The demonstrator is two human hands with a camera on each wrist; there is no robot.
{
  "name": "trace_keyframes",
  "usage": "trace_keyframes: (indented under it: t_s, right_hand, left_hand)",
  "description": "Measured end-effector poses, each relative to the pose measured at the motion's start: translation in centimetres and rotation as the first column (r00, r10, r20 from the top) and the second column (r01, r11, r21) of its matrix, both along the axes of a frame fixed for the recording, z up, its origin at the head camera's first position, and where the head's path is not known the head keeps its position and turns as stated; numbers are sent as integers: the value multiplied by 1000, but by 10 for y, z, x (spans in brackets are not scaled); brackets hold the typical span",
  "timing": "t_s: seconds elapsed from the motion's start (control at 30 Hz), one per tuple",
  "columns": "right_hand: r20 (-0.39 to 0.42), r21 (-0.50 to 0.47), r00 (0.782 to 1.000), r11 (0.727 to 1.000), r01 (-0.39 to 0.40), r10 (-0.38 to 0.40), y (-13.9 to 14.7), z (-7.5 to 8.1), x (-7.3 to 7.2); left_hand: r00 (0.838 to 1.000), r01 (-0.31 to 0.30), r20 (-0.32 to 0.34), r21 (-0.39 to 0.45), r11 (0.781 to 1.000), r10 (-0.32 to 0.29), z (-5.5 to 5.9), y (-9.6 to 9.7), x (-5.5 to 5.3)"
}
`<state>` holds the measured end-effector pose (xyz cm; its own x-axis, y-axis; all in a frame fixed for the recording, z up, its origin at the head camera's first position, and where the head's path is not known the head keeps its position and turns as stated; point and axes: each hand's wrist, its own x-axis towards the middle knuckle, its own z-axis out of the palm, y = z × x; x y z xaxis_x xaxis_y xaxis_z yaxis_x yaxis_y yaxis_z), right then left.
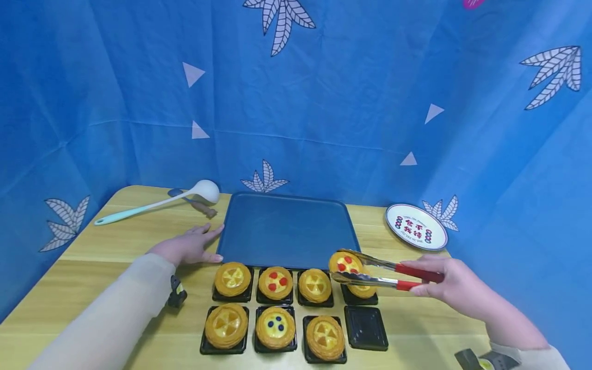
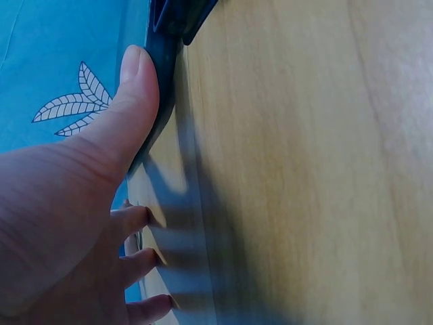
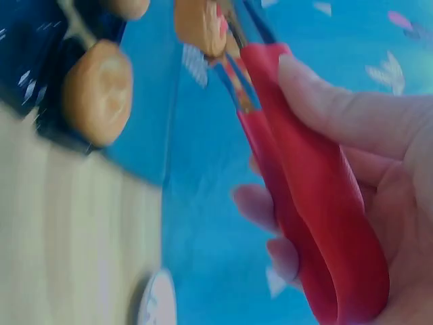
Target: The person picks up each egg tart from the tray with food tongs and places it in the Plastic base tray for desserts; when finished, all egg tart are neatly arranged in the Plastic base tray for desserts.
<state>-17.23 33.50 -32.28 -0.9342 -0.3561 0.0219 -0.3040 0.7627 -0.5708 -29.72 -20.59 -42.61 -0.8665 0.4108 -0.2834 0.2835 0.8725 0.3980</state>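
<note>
My right hand [image 1: 455, 282] grips red-handled metal tongs [image 3: 304, 169]. Between the tong tips is a tart with red toppings [image 1: 346, 263], lifted above another tart [image 1: 362, 291] that it partly hides. My left hand [image 1: 187, 246] lies at the left edge of the dark blue tray [image 1: 287, 231]. In the left wrist view its thumb [image 2: 135, 101] rests against the tray's rim, fingers spread at the table. In front of the tray, several tarts sit in black square holders, among them a red-topped tart [image 1: 275, 283] and a blue-topped tart [image 1: 275, 327]. One black holder [image 1: 366, 328] shows its bare floor.
A white ladle [image 1: 205, 191] with a pale green handle lies at the back left, over a dark spoon-like utensil [image 1: 203, 208]. An oval plate [image 1: 416, 227] with red writing stands at the back right. Blue patterned cloth [image 1: 324, 92] hangs behind the wooden table [image 1: 83, 288].
</note>
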Motion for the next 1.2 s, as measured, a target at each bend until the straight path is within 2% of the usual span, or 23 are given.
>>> trace_keyframes:
  t_s: [0.17,0.3,0.4,0.53,0.77,0.93,1.07,1.2]
  right_hand:
    - [39,-100,998,994,-39,44,37,-24,31]
    - [141,-111,989,993,-30,46,54,-44,49]
    - [161,-111,984,992,-55,72,59,-58,55]
    - [96,-152,986,981,-124,139,60,-71,55]
    - [89,-138,984,980,-144,157,64,-77,58]
    - [101,-156,971,968,-198,215,71,-76,61]
    - [169,-175,962,967,-184,213,73,-73,61]
    - [233,-161,961,981,-110,147,75,-64,62]
  left_hand:
    - [1000,-1,3,2,1000,1,-1,-2,-1]
    - [1000,5,-1,-1,1000,-5,-2,-2,-2]
    - [1000,3,4,-3,1000,-3,0,-2,-1]
    - [1000,0,4,-11,1000,0,0,-3,-1]
    - [1000,6,-7,-15,1000,-6,-5,-2,-4]
    - [1000,6,0,-10,1000,-6,-5,-1,-4]
    - [1000,-1,4,2,1000,1,-3,-1,-3]
    - [1000,1,4,5,1000,-1,-3,-1,-3]
